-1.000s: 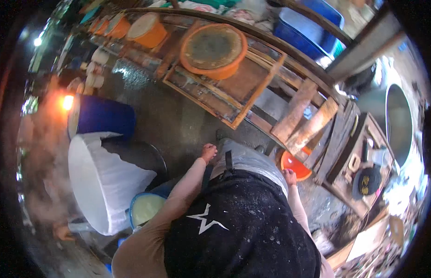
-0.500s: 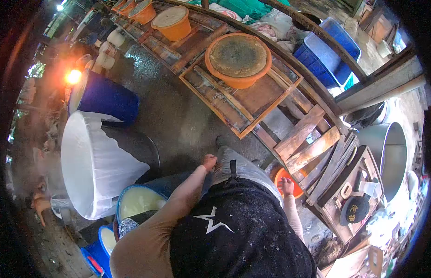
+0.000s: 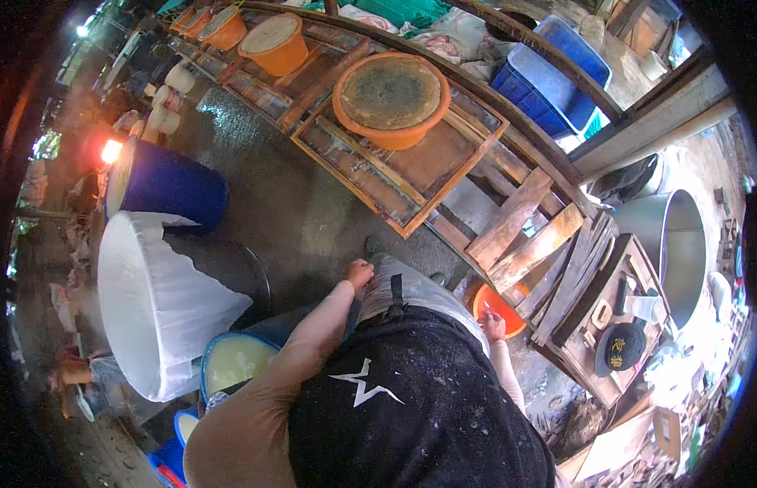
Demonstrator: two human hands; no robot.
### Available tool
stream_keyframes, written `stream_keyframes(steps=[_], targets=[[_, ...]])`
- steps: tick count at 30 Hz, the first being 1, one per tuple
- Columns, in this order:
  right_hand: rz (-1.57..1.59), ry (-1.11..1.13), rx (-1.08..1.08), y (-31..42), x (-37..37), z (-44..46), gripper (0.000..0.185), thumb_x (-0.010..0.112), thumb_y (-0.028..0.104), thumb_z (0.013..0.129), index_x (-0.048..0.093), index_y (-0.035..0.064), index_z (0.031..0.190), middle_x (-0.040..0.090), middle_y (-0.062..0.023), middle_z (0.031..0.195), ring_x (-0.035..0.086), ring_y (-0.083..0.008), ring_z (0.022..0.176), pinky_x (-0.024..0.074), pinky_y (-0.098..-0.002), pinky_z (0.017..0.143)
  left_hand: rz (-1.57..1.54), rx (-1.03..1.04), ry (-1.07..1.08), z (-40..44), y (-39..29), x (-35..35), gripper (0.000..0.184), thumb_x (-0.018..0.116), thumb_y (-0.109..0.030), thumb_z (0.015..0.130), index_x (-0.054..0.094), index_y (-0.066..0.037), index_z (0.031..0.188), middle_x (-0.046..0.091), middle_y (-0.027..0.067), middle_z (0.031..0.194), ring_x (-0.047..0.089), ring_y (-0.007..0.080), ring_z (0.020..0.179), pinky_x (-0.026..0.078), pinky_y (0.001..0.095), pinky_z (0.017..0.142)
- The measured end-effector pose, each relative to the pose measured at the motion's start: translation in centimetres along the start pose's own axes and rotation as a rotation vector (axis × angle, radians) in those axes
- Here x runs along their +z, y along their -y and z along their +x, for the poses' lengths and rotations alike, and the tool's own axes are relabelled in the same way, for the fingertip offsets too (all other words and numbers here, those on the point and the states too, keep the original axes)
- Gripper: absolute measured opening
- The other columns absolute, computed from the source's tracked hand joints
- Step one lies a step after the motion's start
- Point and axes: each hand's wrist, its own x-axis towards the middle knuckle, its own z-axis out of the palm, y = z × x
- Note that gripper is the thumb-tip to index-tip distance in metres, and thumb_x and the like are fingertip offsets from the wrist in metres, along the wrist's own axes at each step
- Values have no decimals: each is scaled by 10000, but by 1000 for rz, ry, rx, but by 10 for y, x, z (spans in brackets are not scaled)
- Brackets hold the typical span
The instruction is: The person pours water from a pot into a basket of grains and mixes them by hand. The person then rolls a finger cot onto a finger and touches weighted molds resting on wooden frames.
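Observation:
My left hand [image 3: 361, 275] hangs beside my left thigh with its fingers curled in, and I see nothing in it. On the other side, my right hand [image 3: 493, 327] is low beside my hip, its fingers loosely bent and apart. Seen from above, it overlaps the edge of an orange basin [image 3: 515, 319]; I cannot tell whether it touches it. To the left of my left arm stands a blue-rimmed barrel [image 3: 236, 362] of pale liquid. Beyond that is a large dark vat [image 3: 232, 272] with white cloth [image 3: 179, 309] draped over it.
A wooden rack [image 3: 411, 220] runs along my right, bearing orange tubs [image 3: 395, 93] with grey lids. Further on, a blue barrel [image 3: 171, 183] stands by a bright light. To the right are a board with a black cap [image 3: 621, 348], a metal drum [image 3: 683, 256] and blue crates [image 3: 549, 81].
The view has shifted slightly, so the rack and tubs sit further left in it. My left hand has moved a little left, and my right hand stays near the orange basin.

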Motion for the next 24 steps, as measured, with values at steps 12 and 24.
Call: stream_keyframes(steps=[12, 24], targets=[[-3, -8, -3, 25, -1, -16, 334, 492, 262, 903, 612, -24, 1026, 684, -123, 824, 655, -186, 731, 502, -296, 605, 537, 590, -73, 18, 27, 5, 173, 571, -173, 752, 599, -4, 731, 600, 128, 708, 588, 252, 644, 460, 385, 603], [25, -22, -82, -4, 1, 4, 355, 487, 290, 896, 611, -19, 1020, 687, -140, 822, 640, -185, 679, 495, -288, 568, 24, 27, -37, -15, -22, 3, 194, 565, -180, 757, 618, 7, 766, 620, 116, 672, 602, 213, 619, 461, 359, 559]])
